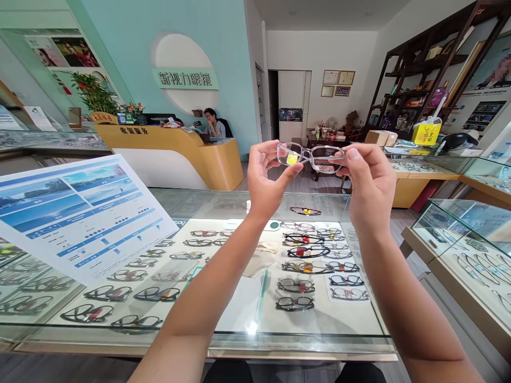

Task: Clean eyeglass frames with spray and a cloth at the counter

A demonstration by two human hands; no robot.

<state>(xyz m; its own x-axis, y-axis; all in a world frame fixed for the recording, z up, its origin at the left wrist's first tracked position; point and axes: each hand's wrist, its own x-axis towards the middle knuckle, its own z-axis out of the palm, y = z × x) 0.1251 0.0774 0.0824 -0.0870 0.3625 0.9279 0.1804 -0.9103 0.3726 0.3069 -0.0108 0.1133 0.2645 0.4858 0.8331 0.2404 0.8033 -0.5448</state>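
Head view: 2 hands, left hand (265, 183) and right hand (371, 186), fingers pinching opposite sides of 1 clear-framed pair of glasses (306, 155), raised in open air above the glass-topped surface (215, 199). 1 printed sheet (75, 223) sits well apart at left, 1 dark-red pair (305, 211) below the hands near the surface's far edge. Open floor (402, 226) between surface's right edge and 1 display case (471, 234); 4 wall frames (331, 77) behind.
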